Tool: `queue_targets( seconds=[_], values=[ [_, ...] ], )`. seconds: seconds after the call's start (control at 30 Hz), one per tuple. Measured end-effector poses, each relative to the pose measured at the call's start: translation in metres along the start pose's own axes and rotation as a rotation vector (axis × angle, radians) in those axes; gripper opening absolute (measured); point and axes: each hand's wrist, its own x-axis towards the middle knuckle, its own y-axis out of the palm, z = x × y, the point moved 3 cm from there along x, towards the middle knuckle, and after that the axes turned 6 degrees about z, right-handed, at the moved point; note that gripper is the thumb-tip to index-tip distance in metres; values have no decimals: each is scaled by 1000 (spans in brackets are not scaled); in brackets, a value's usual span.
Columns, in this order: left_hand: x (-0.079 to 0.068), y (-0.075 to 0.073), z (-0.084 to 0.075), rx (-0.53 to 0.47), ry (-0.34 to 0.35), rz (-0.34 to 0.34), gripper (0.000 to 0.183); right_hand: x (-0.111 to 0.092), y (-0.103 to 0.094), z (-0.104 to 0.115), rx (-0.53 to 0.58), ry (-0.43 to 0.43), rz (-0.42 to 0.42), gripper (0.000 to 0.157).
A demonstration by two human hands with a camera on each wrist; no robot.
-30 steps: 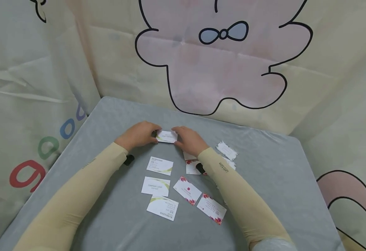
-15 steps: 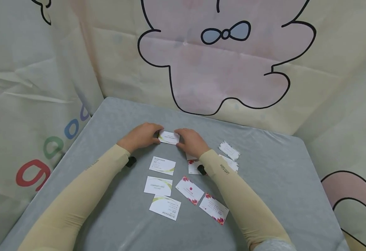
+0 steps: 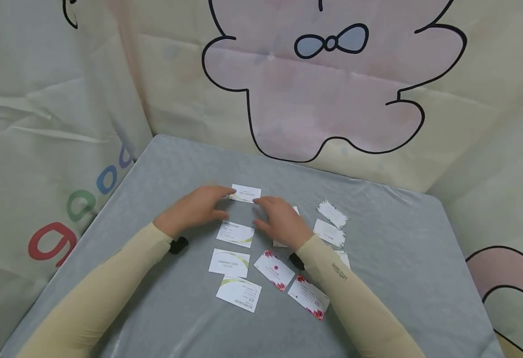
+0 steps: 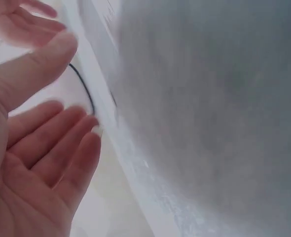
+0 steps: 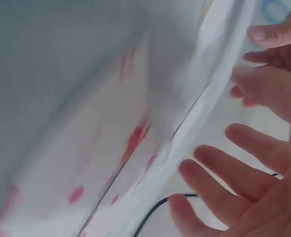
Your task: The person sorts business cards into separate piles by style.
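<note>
A white business card with a yellow-green curve (image 3: 245,193) lies at the far end of a column of similar cards. My left hand (image 3: 191,211) is just left of it, fingers extended and holding nothing; in the left wrist view its palm (image 4: 37,197) shows with the fingers spread. My right hand (image 3: 281,221) hovers at the card's lower right, its fingers (image 5: 229,173) loose and apart in the right wrist view. Below in the column lie a text card (image 3: 235,233), a company-logo card (image 3: 229,262) and another text card (image 3: 239,293). Cards under my right hand are partly hidden.
Two red-flowered cards (image 3: 274,270) lie right of the column. Farther right are leaf-edged cards (image 3: 332,214), one partly covered by my right sleeve (image 3: 355,288). A grey cloth (image 3: 400,258) covers the table, and printed curtains (image 3: 333,99) hang behind it.
Both hands have let go of the far card and drawn back toward me, opening their fingers. The card now lies at the column's far end. The view has shifted slightly.
</note>
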Motion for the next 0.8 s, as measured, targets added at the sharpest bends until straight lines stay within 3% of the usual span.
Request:
queue_targets(
  seconds=[0.13,0.27,0.5,0.8],
  values=[
    [-25,8,-13,-35,24,68,70,-30,7,20,-34,-71,-20,56],
    [-37,16,-16,-41,19,84,70,-42,21,30,-78,-95,-19,58],
    [-47,26,-10,-70,-33,87,71,-42,31,35,-108,-86,-8,60],
    [-47,26,-13,-29,1,54,64,-40,28,33,-111,-83,-25,57]
  ],
)
